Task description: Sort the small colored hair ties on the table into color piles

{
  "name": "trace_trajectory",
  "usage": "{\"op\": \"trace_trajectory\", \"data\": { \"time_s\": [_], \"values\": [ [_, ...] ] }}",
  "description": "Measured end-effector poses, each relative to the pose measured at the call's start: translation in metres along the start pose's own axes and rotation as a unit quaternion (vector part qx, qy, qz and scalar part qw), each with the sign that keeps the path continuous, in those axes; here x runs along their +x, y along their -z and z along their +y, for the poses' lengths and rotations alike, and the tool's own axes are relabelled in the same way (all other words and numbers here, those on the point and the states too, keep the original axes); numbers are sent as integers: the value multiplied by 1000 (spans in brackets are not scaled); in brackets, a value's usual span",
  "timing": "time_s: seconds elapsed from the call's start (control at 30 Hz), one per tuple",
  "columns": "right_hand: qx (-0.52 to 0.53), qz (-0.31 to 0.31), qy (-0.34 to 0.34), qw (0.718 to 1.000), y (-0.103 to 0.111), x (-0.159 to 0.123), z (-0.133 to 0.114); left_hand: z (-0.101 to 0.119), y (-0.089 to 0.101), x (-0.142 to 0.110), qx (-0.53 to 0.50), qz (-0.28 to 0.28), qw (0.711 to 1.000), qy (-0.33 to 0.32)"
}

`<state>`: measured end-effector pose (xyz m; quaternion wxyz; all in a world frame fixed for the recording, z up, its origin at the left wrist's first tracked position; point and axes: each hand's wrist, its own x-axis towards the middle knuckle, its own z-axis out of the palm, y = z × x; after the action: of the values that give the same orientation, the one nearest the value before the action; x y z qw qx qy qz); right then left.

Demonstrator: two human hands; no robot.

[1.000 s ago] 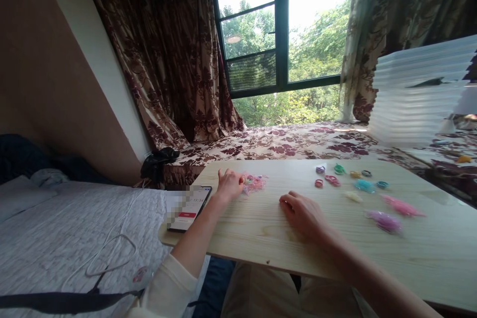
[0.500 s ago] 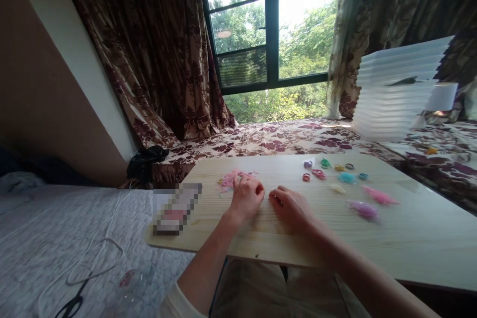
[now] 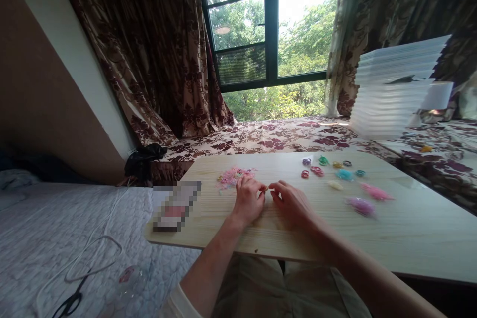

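Note:
My left hand [image 3: 250, 199] is closed in a pinch over the middle of the table, just in front of a mixed pile of small, mostly pink elastic bands [image 3: 235, 175]. A tiny yellowish elastic band [image 3: 267, 189] shows at its fingertips, too small to make out fully. From the other side, my right hand [image 3: 292, 201] pinches at the same spot, its thumb and forefinger meeting the left fingertips. To the right lie little bunches sorted by colour: purple [image 3: 306, 161], red [image 3: 304, 174], green [image 3: 323, 160], blue [image 3: 345, 174] and several others.
A phone [image 3: 177, 206], partly pixelated, lies at the table's left edge. Larger pink [image 3: 376, 192] and violet bunches [image 3: 361, 206] rest on the right of the wooden table [image 3: 316, 243]. On the bed at left are a white cable [image 3: 97, 243] and black scissors [image 3: 69, 303].
My left hand has left the pile and come right and nearer, meeting my right hand fingertip to fingertip. The right hand stays about where it was on the table. The view has swung slightly right.

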<state>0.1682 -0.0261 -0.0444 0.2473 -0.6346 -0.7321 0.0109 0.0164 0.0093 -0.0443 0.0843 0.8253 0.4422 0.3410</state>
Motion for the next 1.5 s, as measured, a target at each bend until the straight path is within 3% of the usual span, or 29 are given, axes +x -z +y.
{"op": "trace_trajectory", "data": {
  "time_s": [0.27, 0.83, 1.2, 1.5],
  "values": [
    [23, 38, 16, 999, -2, 0, 2, 2, 1, -1, -35, -12, 999, 22],
    [27, 61, 36, 997, -7, 1, 4, 1, -3, 0, -76, 6, 997, 35],
    [30, 58, 34, 997, -7, 0, 4, 5, -1, 0, -50, 28, 996, 61],
    [19, 30, -7, 999, -4, 1, -1, 3, -2, 1, -44, 9, 995, 91]
  ]
}}
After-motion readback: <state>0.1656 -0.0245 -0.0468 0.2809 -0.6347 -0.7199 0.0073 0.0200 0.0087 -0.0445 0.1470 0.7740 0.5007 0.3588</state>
